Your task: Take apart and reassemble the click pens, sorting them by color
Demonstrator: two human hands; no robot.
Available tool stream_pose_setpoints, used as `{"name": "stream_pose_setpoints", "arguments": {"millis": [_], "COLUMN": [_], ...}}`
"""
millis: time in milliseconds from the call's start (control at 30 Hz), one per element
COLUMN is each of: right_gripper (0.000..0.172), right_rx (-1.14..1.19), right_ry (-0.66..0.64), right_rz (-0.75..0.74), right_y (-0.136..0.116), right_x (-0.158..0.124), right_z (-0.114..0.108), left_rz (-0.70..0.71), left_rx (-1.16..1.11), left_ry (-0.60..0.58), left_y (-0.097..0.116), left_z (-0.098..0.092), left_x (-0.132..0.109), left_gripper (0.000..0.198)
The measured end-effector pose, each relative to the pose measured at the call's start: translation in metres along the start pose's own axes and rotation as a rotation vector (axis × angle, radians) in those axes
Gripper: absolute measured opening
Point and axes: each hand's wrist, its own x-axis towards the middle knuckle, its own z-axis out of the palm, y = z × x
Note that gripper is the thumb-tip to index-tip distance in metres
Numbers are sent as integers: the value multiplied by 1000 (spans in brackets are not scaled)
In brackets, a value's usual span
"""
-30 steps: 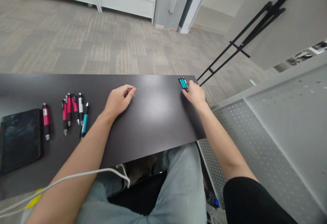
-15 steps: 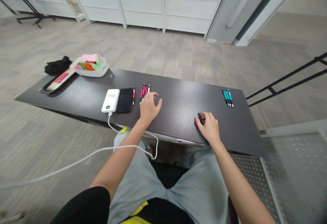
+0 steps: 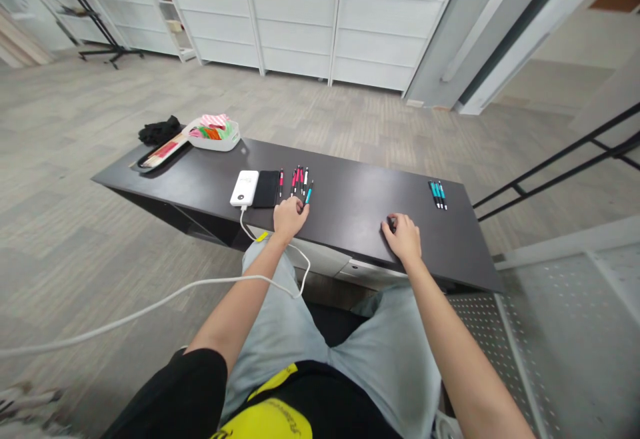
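My left hand is at the near side of a small group of pens, its fingers curled and closed around the lower end of a teal pen. Just beyond it lie several red-and-black pens and a pen with a white barrel. A single red pen lies to their left, beside a black flat phone-like slab. My right hand rests on the dark table, fingers curled over a small black object, mostly hidden.
A white power bank with a white cable lies left of the slab. Farther left are a white basket of colourful items, a black tray and black cloth. Several teal pens lie at the right.
My left hand has drawn back toward the near edge, and a teal pen now shows at its fingertips. My right hand stays over the black object. The camera view has shifted.
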Motion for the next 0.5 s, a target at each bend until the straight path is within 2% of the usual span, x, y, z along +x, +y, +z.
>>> {"name": "stream_pose_setpoints", "arguments": {"millis": [133, 200, 300, 400, 500], "right_gripper": [43, 43, 43, 42, 39], "right_rx": [-13, -19, -22, -16, -1], "right_ry": [2, 2, 2, 0, 10], "right_rz": [-6, -3, 3, 12, 16], "right_y": [1, 1, 0, -3, -4], "right_x": [0, 0, 1, 0, -3], "right_z": [1, 1, 0, -1, -3], "left_rz": [-34, -45, -61, -50, 58], "left_rx": [-52, -86, -156, -240, -333], "left_ry": [15, 26, 38, 37, -75], "left_y": [-1, -3, -11, -21, -27], "left_z": [-2, -1, 1, 1, 0], "left_x": [-2, -2, 0, 4, 10], "left_gripper": [36, 29, 17, 18, 25]}}
